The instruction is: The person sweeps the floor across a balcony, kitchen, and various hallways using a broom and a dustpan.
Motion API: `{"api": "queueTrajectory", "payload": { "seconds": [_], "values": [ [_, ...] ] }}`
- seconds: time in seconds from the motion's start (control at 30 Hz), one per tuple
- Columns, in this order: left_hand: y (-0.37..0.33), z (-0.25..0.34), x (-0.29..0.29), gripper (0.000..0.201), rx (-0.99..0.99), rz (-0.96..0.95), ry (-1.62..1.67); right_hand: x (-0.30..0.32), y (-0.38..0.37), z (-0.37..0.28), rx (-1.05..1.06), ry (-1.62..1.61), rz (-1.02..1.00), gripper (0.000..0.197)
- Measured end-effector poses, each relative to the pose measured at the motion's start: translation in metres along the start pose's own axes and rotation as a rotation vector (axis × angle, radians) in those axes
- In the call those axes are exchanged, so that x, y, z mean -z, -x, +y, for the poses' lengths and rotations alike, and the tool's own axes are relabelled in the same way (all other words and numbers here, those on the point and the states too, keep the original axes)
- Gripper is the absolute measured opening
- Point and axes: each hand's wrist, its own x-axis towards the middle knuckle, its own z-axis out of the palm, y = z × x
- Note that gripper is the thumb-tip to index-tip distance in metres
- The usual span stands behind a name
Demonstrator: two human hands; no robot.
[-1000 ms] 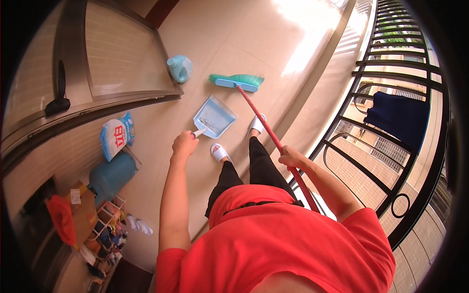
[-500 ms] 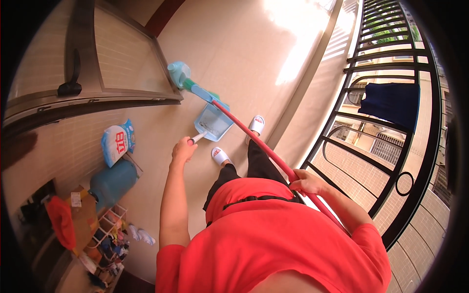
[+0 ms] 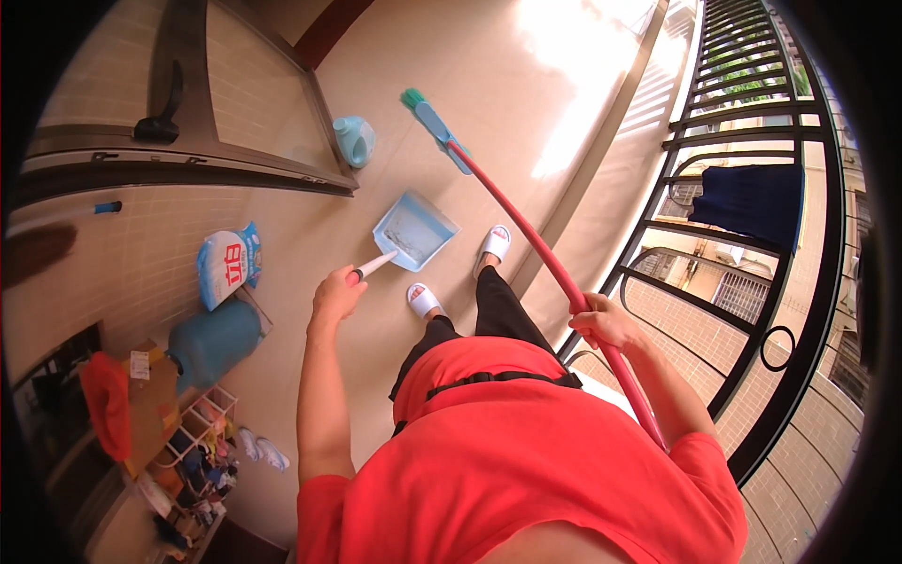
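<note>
Extending beyond the hands (image 3: 337,295): dustpan (image 3: 434,235) nearer, broom head (image 3: 433,124) farther.

The left hand (image 3: 336,297) and the right hand (image 3: 606,324) are both bare, as are the forearms behind them up to short sleeves (image 3: 324,512) of plain bright red. These belong to a red shirt (image 3: 564,451), loose and softly creased, with a rounded neckline at the end farthest from the hands. Nearer the hands, a narrow black strap (image 3: 489,380) with a dark buckle crosses the waist, and red fabric shows on both sides of it. Between the two hands run slim black trousers (image 3: 507,310). White open-toed slippers (image 3: 498,242) with broad bands are worn below them, one just right of the left hand, the other farther forward, left of the right hand.
</note>
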Motion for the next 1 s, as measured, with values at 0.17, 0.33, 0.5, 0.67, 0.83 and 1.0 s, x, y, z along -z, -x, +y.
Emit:
{"api": "queueTrajectory", "payload": {
  "seconds": [0.17, 0.33, 0.5, 0.67, 0.83, 1.0],
  "values": [
    [-0.001, -0.005, -0.002, 0.048, 0.012, 0.01, -0.034, 0.006, -0.013, -0.001, 0.031, 0.022, 0.013, 0.022],
    [-0.003, 0.004, -0.001, 0.049, -0.016, 0.021, -0.092, 0.004, -0.028, -0.003, 0.051, 0.014, 0.038, 0.022],
    [0.006, 0.016, 0.02, 0.049, -0.084, 0.055, 0.013, 0.013, -0.028, 0.0, 0.035, -0.054, 0.021, 0.022],
    [-0.001, 0.027, 0.023, 0.047, -0.229, 0.2, 0.101, 0.016, -0.021, 0.002, 0.055, -0.001, 0.056, 0.02],
    [-0.015, 0.041, 0.018, 0.047, -0.281, 0.237, 0.156, 0.019, -0.023, 0.004, 0.067, -0.019, 0.101, 0.019],
    [-0.02, 0.038, 0.006, 0.047, -0.205, 0.209, 0.112, 0.026, -0.026, 0.007, 0.076, -0.04, 0.112, 0.016]
  ]
}}
